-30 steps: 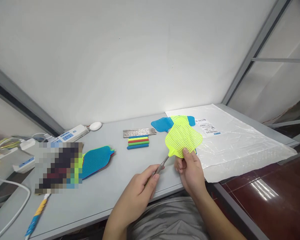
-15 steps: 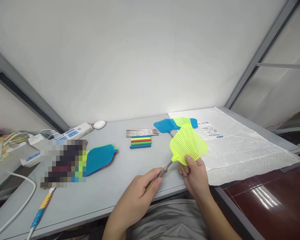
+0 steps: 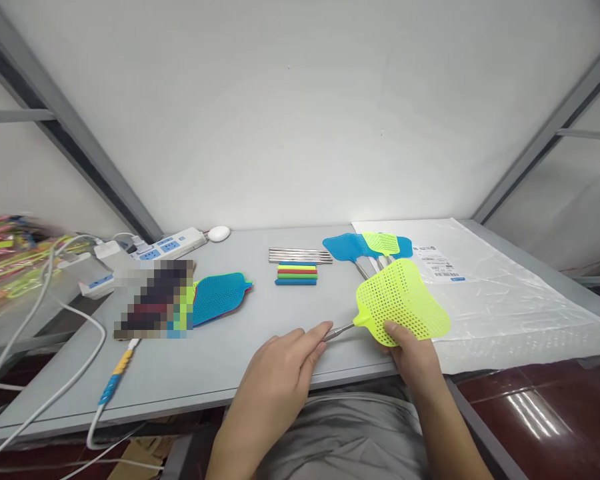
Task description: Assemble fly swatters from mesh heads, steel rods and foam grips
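Note:
A yellow fly swatter (image 3: 405,300) lies across the front of the table, held between both hands. My left hand (image 3: 287,373) is closed around its metal rod, with the far end of the handle hidden in the palm. My right hand (image 3: 413,357) pinches the lower edge of the perforated head, thumb on top. Behind it, blue and yellow swatters with metal rods (image 3: 347,247) rest at the back. Several metal rods (image 3: 300,256) lie in a row, and just in front of them are coloured handle grips (image 3: 296,275). Loose swatter heads, a blue one (image 3: 220,299) on top, are stacked to the left.
White bubble-wrap packaging (image 3: 505,307) with a label covers the table's right side. On the left are a power strip (image 3: 173,245), a white cable (image 3: 90,353), a pixelated object (image 3: 153,303) and bagged colourful items (image 3: 23,257). A white oval object (image 3: 219,233) sits near the wall.
The view has shifted to the left. The swatter's head has turned to point more to the right, and my left hand's fingers now cover more of the rod from above.

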A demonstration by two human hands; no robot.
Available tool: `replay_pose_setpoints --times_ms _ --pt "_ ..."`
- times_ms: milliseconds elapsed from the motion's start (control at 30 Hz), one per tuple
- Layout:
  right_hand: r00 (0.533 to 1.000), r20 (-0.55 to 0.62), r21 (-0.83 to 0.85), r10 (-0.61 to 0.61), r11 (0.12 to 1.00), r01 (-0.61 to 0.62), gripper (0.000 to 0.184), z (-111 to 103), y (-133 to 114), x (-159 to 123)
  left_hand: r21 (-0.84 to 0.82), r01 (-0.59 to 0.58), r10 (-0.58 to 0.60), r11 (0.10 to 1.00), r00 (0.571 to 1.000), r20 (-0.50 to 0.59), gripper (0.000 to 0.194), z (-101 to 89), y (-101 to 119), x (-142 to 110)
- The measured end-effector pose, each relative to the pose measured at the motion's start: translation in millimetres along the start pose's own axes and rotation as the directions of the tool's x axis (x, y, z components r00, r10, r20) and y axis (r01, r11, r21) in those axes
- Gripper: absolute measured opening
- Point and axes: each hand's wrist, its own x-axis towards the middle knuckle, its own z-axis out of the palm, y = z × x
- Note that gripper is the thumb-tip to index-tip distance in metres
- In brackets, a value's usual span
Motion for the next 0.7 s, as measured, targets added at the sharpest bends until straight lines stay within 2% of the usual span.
replay_pose_setpoints --times_ms 167,300,433,567,700 --pt "0.996 0.089 -0.002 0.002 1.000 -0.002 0.018 6.6 -1.4 -0.6 0.171 -0.040 0.054 0.985 0.996 -0.073 0.039 0.9 -2.2 1.9" --pt "0.993 0.120 -0.039 0.015 0.999 -0.010 0.028 13.8 -6.0 -5.1 0.260 -0.093 0.129 0.961 0.983 -0.127 0.038 1.4 -2.1 5.0" --pt "0.982 0.186 -0.082 0.012 0.997 0.004 0.043 22.3 -11.9 -10.3 0.282 -0.131 0.187 0.950 0.965 -0.182 0.038 3.0 -1.4 7.4" --pt "0.988 0.151 -0.084 0.008 0.996 0.005 0.037 25.3 -18.8 -12.1 0.285 -0.149 0.213 0.947 0.954 -0.208 0.035 5.4 -0.9 9.1" --pt "0.973 0.231 -0.171 -0.006 0.984 0.046 0.038 24.1 -24.6 -12.8 0.265 -0.152 0.210 0.952 0.955 -0.208 0.030 5.8 1.1 8.0"
